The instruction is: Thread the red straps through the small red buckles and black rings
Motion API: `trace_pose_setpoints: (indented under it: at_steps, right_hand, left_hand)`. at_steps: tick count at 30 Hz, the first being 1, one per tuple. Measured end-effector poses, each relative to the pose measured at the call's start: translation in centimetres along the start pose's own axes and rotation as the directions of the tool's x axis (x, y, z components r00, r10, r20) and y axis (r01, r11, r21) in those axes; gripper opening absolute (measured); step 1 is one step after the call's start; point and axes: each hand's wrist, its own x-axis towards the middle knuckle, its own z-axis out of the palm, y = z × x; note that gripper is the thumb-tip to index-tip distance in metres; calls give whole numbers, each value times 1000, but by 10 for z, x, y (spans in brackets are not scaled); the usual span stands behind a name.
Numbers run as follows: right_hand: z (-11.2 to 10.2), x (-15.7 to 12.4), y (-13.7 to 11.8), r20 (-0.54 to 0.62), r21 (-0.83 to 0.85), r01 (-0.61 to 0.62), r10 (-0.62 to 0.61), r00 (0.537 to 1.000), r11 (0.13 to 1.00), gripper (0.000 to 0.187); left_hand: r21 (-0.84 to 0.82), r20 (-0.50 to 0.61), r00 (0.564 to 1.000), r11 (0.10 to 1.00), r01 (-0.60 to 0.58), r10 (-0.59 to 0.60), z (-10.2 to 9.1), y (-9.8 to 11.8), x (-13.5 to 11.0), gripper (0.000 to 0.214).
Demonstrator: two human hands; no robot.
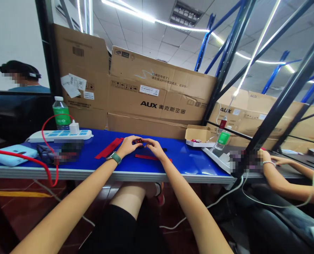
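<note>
My left hand [128, 145], with a green-banded watch on the wrist, curls its thumb and fingers around a small dark object [139, 141] above the blue tabletop. From the other side, the bent fingers of my right hand [155, 148] close in on the same object. It is mostly covered by the fingers, so its kind does not show. A wide red strip [108, 149] lies slanted beside my left hand. Under my right hand runs a thinner red strip [143, 156], partly hidden by the wrist. A small black piece [164, 150] lies just right of that hand.
On the left are a power strip [44, 136] with a white charger, a light-blue case [12, 155], a red cable [22, 157] and a water bottle [61, 114]. An open small box [198, 135] stands back right. Cardboard [157, 95] walls the rear; a co-worker's arm [283, 176] is at right.
</note>
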Motion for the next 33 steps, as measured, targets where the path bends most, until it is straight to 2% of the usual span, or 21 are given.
trace_pose_setpoints:
  at_steps: [2,3,6,8,10,12,14,16,18,20,23,26,29,33]
  right_hand:
    - [-1,-2,1,5,-66,0,1,1000,998,39]
    - [-1,-3,1,44,-116,9,-3,999,993,38]
    - [0,-6,1,241,-261,89,-24,970,961,34]
    - [2,-6,-2,328,-324,171,-58,943,931,26]
    - [6,-6,-6,366,-400,241,-87,927,884,20]
    - [11,-4,-9,376,-516,266,-64,924,814,20]
    - [15,-2,-11,311,-628,204,1,950,751,22]
    - [16,1,-8,175,-670,76,58,983,738,22]
    - [15,2,-4,27,-628,-45,79,997,777,22]
    - [12,2,2,-60,-552,-81,58,997,830,22]
    - [9,2,10,-71,-495,-8,-31,997,869,19]
    - [13,2,13,-57,-519,62,-107,993,853,17]
    - [18,3,14,-47,-566,84,-133,990,820,18]
    - [21,3,14,-62,-601,72,-136,989,796,17]
  left_hand:
    - [69,-46,998,997,44,-41,-1,-3,0,35]
    - [108,-62,996,991,74,-68,-2,-5,0,34]
    - [192,-71,988,970,147,-135,-5,-12,-2,35]
    - [216,-71,988,965,149,-136,-5,-15,-3,36]
    - [223,-75,991,966,129,-115,-5,-17,-3,36]
    - [215,-78,992,970,116,-101,-5,-17,-3,36]
    - [192,-81,991,974,120,-106,-4,-16,-2,35]
    - [155,-96,988,979,133,-119,-3,-16,-1,34]
    - [97,-81,988,985,140,-132,-1,-14,-1,35]
    - [39,-26,990,990,137,-136,1,-12,-2,35]
    - [-10,60,990,992,129,-128,2,-8,-3,36]
    - [-26,110,986,992,127,-123,1,-5,-5,38]
    - [-34,172,980,993,110,-103,1,-5,-5,40]
    - [26,238,971,999,27,-32,5,-5,-5,37]
